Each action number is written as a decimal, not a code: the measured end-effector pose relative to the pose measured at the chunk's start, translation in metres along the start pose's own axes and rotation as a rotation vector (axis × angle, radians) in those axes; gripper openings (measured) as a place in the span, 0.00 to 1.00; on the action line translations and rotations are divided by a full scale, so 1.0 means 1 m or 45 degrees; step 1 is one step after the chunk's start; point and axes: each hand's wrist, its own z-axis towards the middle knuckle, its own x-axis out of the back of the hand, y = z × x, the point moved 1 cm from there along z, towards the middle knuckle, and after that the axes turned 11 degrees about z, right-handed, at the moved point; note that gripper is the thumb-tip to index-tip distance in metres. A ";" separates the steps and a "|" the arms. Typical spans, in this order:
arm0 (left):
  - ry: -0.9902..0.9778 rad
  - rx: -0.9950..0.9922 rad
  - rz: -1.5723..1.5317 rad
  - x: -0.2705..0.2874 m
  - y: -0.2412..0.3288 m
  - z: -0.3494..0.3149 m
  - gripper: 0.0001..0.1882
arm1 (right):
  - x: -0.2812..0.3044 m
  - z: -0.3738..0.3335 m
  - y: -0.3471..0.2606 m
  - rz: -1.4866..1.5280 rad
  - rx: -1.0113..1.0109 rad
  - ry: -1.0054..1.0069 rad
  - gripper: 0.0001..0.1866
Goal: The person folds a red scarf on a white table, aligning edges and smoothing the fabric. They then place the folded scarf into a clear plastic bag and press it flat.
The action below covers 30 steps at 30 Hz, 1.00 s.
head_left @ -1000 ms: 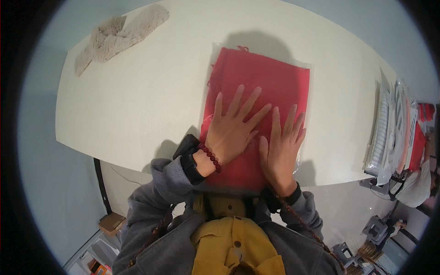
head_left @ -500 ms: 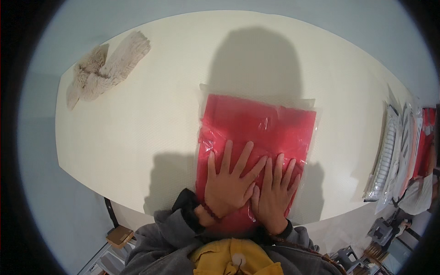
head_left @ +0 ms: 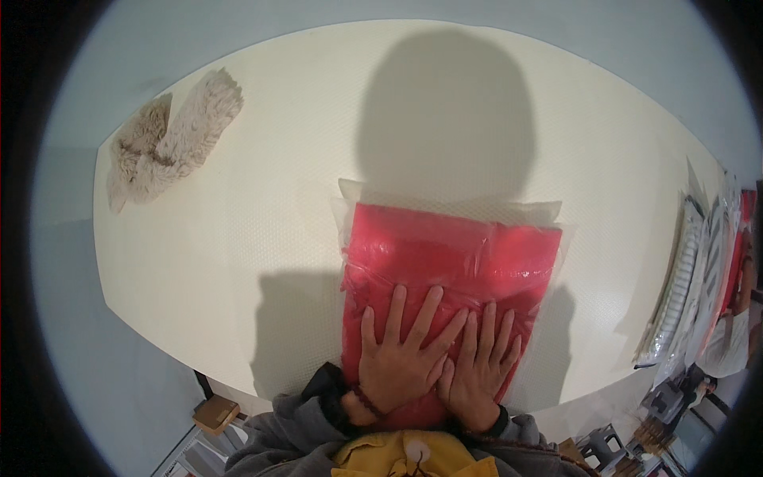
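Note:
A folded red cloth in a clear plastic bag (head_left: pixel 445 242) lies flat on the cream table (head_left: pixel 294 143) in front of me. My left hand (head_left: pixel 401 370) rests palm down on its near half, fingers spread. Beside it my right hand (head_left: pixel 477 378) lies flat on the bag too, its fingers stretched out and slightly apart. The two thumbs come close together near the middle. Clear plastic sticks out past the cloth's far edge and sides. My wrists and sleeves hide the bag's near end.
A fluffy beige fabric piece (head_left: pixel 171 147) lies at the table's far left. Several packages in clear plastic (head_left: pixel 675 278) line the right edge. Beyond that edge is part of another person (head_left: pixel 727 342). Grey stools (head_left: pixel 602 447) and a brown box (head_left: pixel 215 413) are below table level.
The bagged red cloth and both hands sit lower in the picture, nearer my body. The hands stay flat on it in much the same pose. The view has shifted slightly.

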 end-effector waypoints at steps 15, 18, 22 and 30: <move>0.059 -0.101 -0.283 0.019 -0.009 -0.001 0.31 | 0.007 -0.002 0.004 0.030 0.161 0.173 0.40; 0.015 -0.092 -0.739 0.037 -0.051 0.007 0.28 | 0.015 -0.014 0.008 0.244 0.185 0.120 0.42; 0.427 -0.097 -0.495 0.040 -0.085 0.042 0.20 | 0.024 -0.049 0.005 0.410 0.264 0.072 0.44; 0.463 -0.198 -0.096 0.024 -0.108 0.116 0.18 | 0.012 -0.106 -0.011 0.416 0.453 -0.206 0.51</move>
